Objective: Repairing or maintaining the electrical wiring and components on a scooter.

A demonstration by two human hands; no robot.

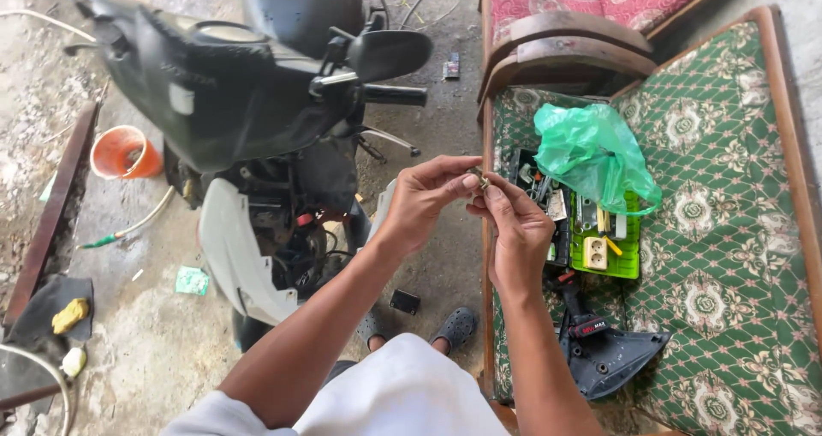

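Both hands, left [419, 200] and right [514, 226], pinch one small metal part [479, 179] near a green plastic bag [591, 153].

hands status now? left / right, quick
Left hand: closed, fingertips pinching a small metal part.
Right hand: closed, fingertips pinching the same small part, over the sofa edge.

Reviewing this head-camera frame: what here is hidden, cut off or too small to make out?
- Small part pinched between left hand and right hand: too small, mostly covered by fingertips.
- Green tool tray: upper contents hidden under the green plastic bag.
- Scooter: front cut off by the top edge.
- Dark power tool on the cushion: partly behind the right forearm.
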